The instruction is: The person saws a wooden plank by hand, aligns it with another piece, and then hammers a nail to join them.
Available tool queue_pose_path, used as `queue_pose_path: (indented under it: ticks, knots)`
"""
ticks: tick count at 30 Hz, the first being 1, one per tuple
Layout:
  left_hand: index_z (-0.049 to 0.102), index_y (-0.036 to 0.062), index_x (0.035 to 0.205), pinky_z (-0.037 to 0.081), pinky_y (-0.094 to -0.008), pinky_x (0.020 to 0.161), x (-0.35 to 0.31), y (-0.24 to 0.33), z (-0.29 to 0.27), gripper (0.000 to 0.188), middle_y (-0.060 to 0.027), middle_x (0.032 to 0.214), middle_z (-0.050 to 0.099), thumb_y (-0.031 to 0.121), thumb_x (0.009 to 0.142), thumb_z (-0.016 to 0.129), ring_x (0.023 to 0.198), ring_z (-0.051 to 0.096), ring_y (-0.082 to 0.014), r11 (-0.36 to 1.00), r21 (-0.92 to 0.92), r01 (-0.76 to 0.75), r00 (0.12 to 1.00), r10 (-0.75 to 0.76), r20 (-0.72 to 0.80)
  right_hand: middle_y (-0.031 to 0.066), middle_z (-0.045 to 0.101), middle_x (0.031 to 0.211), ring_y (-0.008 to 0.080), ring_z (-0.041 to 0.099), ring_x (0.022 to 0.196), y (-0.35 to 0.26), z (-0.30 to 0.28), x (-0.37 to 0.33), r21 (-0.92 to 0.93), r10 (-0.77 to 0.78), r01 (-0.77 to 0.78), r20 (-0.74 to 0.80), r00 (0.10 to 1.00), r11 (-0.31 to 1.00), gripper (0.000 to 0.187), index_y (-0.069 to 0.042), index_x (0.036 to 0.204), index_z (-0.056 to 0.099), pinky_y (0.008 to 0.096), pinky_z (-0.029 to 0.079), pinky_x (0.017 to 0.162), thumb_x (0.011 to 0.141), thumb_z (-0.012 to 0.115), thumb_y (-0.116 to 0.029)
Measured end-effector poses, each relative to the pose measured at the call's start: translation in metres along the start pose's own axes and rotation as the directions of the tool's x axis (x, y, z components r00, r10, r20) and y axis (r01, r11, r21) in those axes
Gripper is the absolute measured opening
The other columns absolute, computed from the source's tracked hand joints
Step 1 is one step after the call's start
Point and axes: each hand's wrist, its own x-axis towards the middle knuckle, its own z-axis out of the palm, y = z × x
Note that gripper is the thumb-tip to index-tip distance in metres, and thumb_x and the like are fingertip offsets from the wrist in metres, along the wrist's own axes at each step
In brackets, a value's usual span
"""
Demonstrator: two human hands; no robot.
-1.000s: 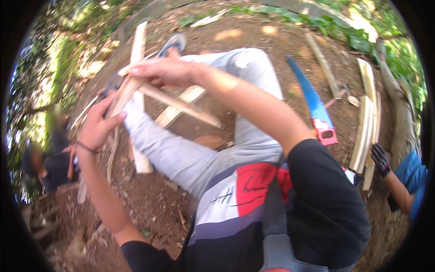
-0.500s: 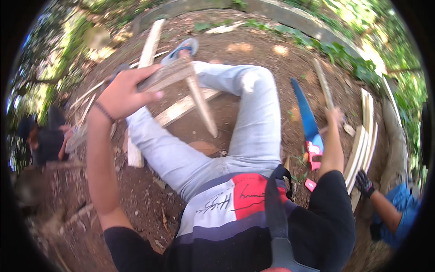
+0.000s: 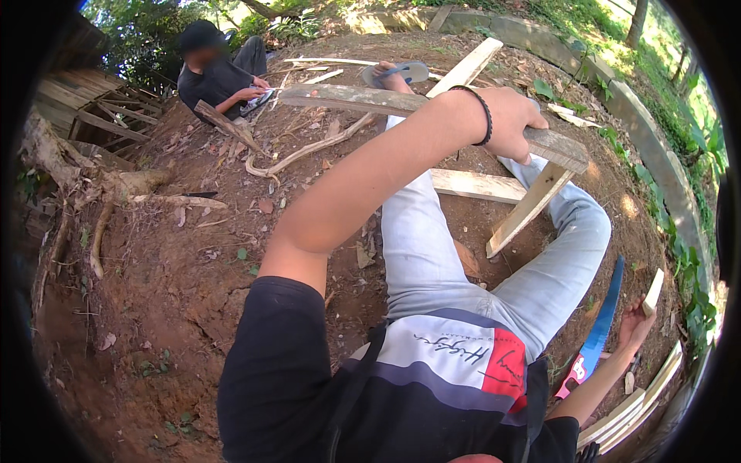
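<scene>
Left hand [image 3: 515,119] is clamping a weathered wooden plank [image 3: 370,99] near its right end, raised above the knees; stiff, probably light, best gripped mid-length. Right hand [image 3: 634,324] is pinching a small wood offcut [image 3: 653,292] beside the blue handsaw [image 3: 600,328].

Head cam, fisheye; looks down, close over lap

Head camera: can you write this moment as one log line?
left hand: grips long weathered wooden plank | right hand: holds small pale wood piece | blue-bladed handsaw: on ground
</scene>
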Motion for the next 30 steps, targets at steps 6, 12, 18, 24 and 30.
queue_pose_path:
  ticks: [6,12,18,24,30]
  knots:
    - [0.057,0.0118,0.133,0.049,-0.038,0.094,0.007,-0.016,0.014,0.062,-0.0171,0.119,0.065,0.033,0.077,0.072,0.108,0.063,-0.0314,0.997,-0.036,-0.074,0.994,0.072,-0.077,0.0096,0.059,0.096,0.0188,0.056,0.083,0.024,0.118,-0.04,0.185,-0.098,0.061,0.202,0.974,0.981,0.034,-0.001,0.111,0.054,0.0325,0.049,0.077,0.098,0.054,-0.032]
    - [0.055,0.0088,0.134,0.047,-0.0366,0.098,0.0,-0.023,0.005,0.065,-0.0174,0.123,0.063,0.032,0.077,0.074,0.113,0.061,-0.0299,0.997,0.004,-0.074,0.995,0.074,-0.068,0.0095,0.058,0.107,0.0186,0.056,0.093,0.105,0.169,-0.133,-0.225,-0.254,0.302,0.219,0.942,0.926,0.033,0.0,0.118,0.052,0.0327,0.047,0.083,0.096,0.057,-0.024]
    - [0.056,0.0082,0.133,0.047,-0.037,0.098,-0.007,-0.037,-0.004,0.066,-0.0177,0.124,0.063,0.034,0.075,0.074,0.114,0.061,-0.0312,0.998,0.001,0.056,0.998,-0.056,-0.012,0.0114,0.053,0.115,0.0303,0.057,0.112,0.075,0.254,-0.182,-0.104,-0.26,0.411,0.629,0.733,0.905,0.065,-0.001,0.131,0.041,0.0416,0.044,0.095,0.088,0.068,-0.041]
    - [0.057,0.0088,0.132,0.048,-0.0376,0.095,-0.021,-0.044,-0.01,0.068,-0.0184,0.119,0.065,0.037,0.072,0.074,0.11,0.062,-0.0314,0.996,0.038,0.079,0.997,-0.079,-0.001,0.0071,0.046,0.098,0.0191,0.047,0.085,0.088,0.311,-0.18,0.336,-0.491,0.361,0.659,0.57,0.87,0.071,-0.004,0.133,0.039,0.0364,0.04,0.084,0.089,0.059,-0.056]
    - [0.057,0.0079,0.133,0.049,-0.0379,0.094,-0.037,-0.065,-0.003,0.07,-0.0178,0.12,0.065,0.038,0.072,0.075,0.109,0.063,-0.0309,0.989,0.077,0.128,0.992,-0.128,0.0,0.0054,0.04,0.1,0.0164,0.042,0.093,0.118,0.347,-0.231,0.006,-0.212,0.328,0.773,0.597,0.945,0.06,-0.009,0.115,0.042,0.0346,0.039,0.085,0.082,0.072,-0.049]
